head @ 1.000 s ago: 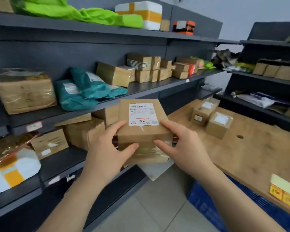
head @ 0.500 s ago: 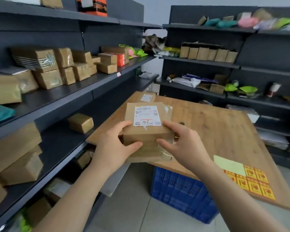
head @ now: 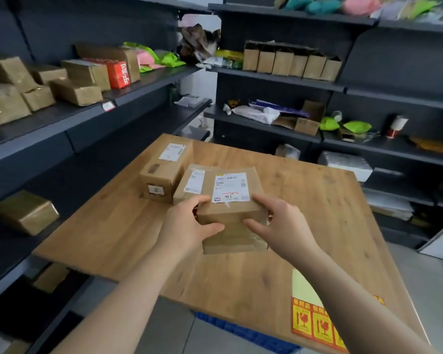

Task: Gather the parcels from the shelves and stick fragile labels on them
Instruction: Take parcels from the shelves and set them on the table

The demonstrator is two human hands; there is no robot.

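I hold a brown cardboard parcel [head: 232, 210] with a white shipping label over the wooden table [head: 113, 231]. My left hand [head: 187, 224] grips its left side, thumb on the front face. My right hand [head: 279, 226] grips its right side the same way. Two more labelled parcels sit on the table just beyond: a taller box [head: 164, 172] at the left and a flatter one [head: 192, 182] partly hidden behind the held parcel. A sheet of red-and-yellow fragile labels [head: 310, 325] lies at the table's near right edge, partly covered by my right forearm.
Dark shelves run along the left with several brown boxes [head: 74, 90] and one lone box [head: 26, 212] lower down. More shelves at the back hold paper bags [head: 289, 61], green pouches [head: 356, 126] and loose wrapping. A blue crate [head: 243, 333] sits under the table.
I have turned from the left shelves toward the table, carrying the parcel in both hands. The parcel now hangs over the tabletop beside the two boxes there.
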